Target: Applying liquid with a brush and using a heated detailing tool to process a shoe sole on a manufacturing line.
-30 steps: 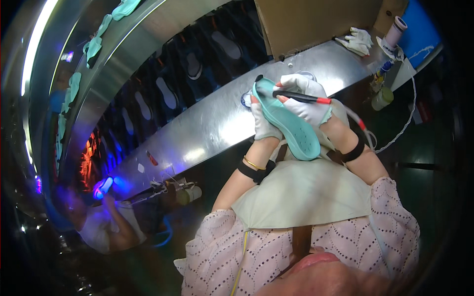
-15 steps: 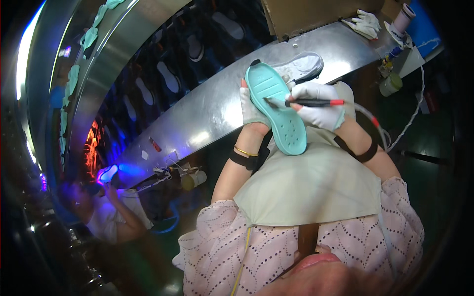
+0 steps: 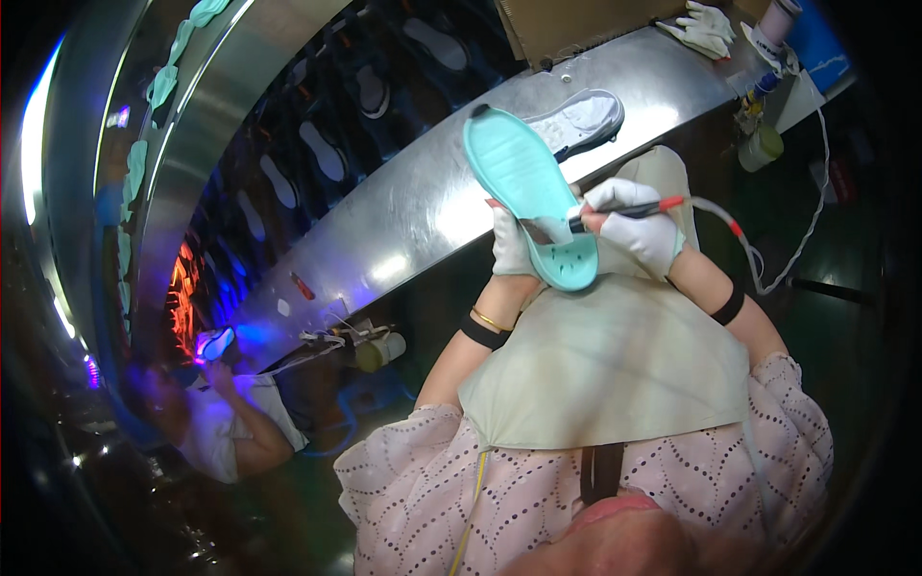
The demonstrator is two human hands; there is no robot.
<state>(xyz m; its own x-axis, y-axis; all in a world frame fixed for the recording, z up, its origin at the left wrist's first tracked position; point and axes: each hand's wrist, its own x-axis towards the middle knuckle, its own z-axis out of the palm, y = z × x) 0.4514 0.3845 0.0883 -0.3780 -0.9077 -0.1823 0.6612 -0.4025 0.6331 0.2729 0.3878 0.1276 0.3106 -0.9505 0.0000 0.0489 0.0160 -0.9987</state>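
My left hand, in a white glove with bare fingertips, grips the edge of a turquoise shoe sole above my apron. The sole lies tilted, its inner face up, a dark spot at its far tip and small holes near its close end. In my gloved right hand is a brush with a black and red handle, fed by a thin tube. Its pale tip touches the sole just above the holes. Fingers beneath the sole are hidden. Beyond it, a grey-and-white shoe upper lies on the metal table.
Left of the table, a dark conveyor carries several pale shoe parts. Turquoise pieces line a rail farther left. A co-worker sits lower left under violet light. White gloves, a thread cone and a jar are at right.
The brush has moved down the sole from its middle toward the holed end. The sole has shifted slightly up and left, and my left hand now holds it lower.
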